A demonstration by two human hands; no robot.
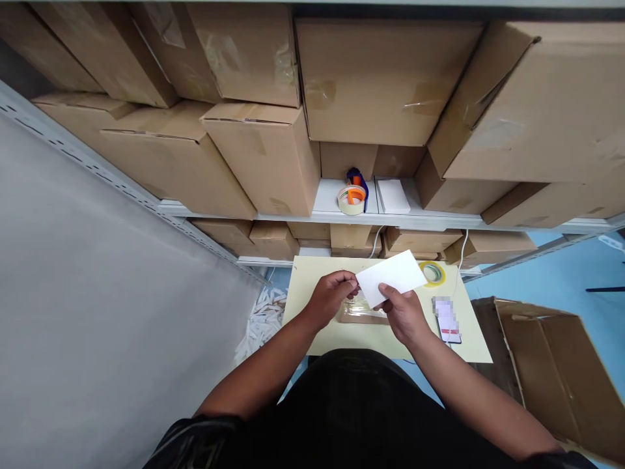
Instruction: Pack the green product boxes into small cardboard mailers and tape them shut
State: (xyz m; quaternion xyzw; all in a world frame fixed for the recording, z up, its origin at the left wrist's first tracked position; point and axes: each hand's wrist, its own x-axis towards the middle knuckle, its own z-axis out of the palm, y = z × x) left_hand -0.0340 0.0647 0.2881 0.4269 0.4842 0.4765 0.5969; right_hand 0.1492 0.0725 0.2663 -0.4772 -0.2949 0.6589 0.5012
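Note:
My right hand holds a small blank white sheet of paper, thumb on top and the fingers underneath. At the sheet's left corner, the fingertips of my left hand are pinched together on its edge. Below both hands a cardboard box with shiny clear tape over it lies on the cream tabletop; the hands and the sheet partly cover it.
A tape roll and a phone lie on the table's right. On the shelf stand a tape dispenser, a white paper stack and several cartons. Paper strips litter the floor left; an open carton stands right.

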